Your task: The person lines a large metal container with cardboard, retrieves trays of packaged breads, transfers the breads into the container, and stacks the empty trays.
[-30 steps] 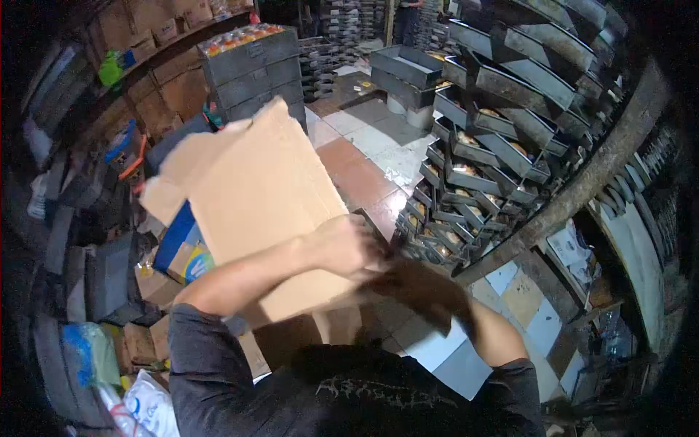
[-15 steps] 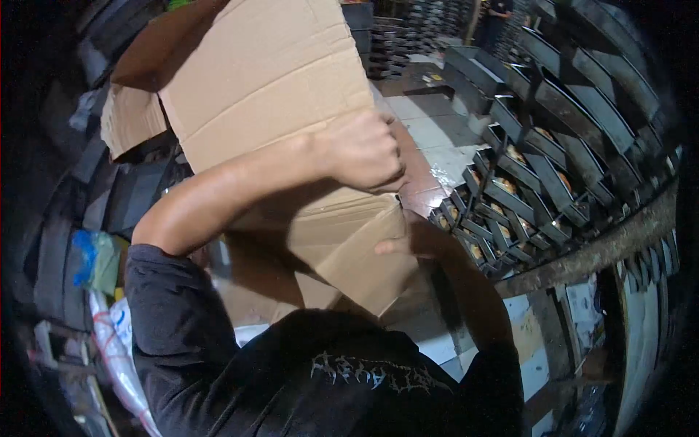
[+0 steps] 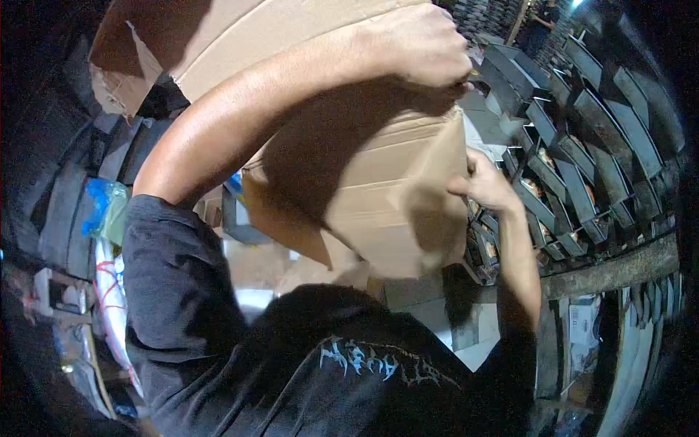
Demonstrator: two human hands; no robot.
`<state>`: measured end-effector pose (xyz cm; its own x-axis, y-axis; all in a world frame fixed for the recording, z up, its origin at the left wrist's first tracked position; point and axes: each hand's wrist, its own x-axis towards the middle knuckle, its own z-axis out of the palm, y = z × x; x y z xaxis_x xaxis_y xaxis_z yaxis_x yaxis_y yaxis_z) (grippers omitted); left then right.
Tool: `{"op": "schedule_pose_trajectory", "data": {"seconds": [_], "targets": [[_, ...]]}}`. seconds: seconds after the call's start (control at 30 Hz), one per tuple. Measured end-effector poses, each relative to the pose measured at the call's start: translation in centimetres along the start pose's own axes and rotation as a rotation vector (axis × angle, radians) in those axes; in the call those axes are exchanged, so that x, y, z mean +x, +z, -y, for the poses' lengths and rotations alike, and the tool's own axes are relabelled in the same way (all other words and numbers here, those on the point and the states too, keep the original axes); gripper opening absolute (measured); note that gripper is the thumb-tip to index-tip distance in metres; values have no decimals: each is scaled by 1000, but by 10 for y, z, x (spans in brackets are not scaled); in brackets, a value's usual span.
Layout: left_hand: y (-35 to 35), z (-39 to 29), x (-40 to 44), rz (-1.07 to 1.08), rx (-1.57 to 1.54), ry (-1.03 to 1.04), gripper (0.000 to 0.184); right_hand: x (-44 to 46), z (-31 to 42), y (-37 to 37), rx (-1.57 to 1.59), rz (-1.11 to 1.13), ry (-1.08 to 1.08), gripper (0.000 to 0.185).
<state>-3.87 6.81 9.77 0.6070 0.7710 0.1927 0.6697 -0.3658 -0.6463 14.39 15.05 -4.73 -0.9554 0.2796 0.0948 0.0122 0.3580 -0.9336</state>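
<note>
A big creased piece of brown cardboard (image 3: 386, 160) spans the upper middle of the view, with a torn flap at its left. My left hand (image 3: 422, 45) is closed in a fist on the cardboard's upper right edge. Lower down on the right, my right hand (image 3: 486, 182) pinches the same edge, its thumb on the face towards me. My left forearm crosses in front of the cardboard, and the fold between the two hands stands bent towards me.
Metal trays (image 3: 601, 120) with baked goods are stacked at the right, above a wooden beam (image 3: 619, 266). A person (image 3: 540, 25) stands at the back right. At the left lie a blue and green plastic bag (image 3: 108, 207) and a white wrapped roll (image 3: 113, 306).
Both hands and the cardboard have moved up and to the right in view. The cardboard, first a broad sheet, now shows its folded lower part and flaps.
</note>
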Motion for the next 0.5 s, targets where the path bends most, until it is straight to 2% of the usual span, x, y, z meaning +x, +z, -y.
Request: {"op": "schedule_pose_trajectory", "data": {"seconds": [0.03,0.13,0.17,0.2,0.23,0.33,0.43,0.5], "targets": [[2,1,-1,-25,15,27,24,1,4,4,1,-5,-2,75],[11,-5,-6,-98,-9,36,18,4,8,21,104,-168,-43,41],[16,-10,-8,-147,-52,18,16,2,10,24,102,-175,-49,41],[22,-16,-11,-230,6,90,13,1,12,26,91,-184,3,36],[35,-19,-9,-458,7,137,18,-1,13,26,82,-194,56,31],[31,-27,-25,-132,-254,15,33,-2,10,26,6,-152,59,29],[43,-37,-37,-184,-550,-125,37,-1,15,26,-46,-90,63,30],[58,-39,-42,-37,-459,-204,41,5,21,29,51,0,95,29]]}}
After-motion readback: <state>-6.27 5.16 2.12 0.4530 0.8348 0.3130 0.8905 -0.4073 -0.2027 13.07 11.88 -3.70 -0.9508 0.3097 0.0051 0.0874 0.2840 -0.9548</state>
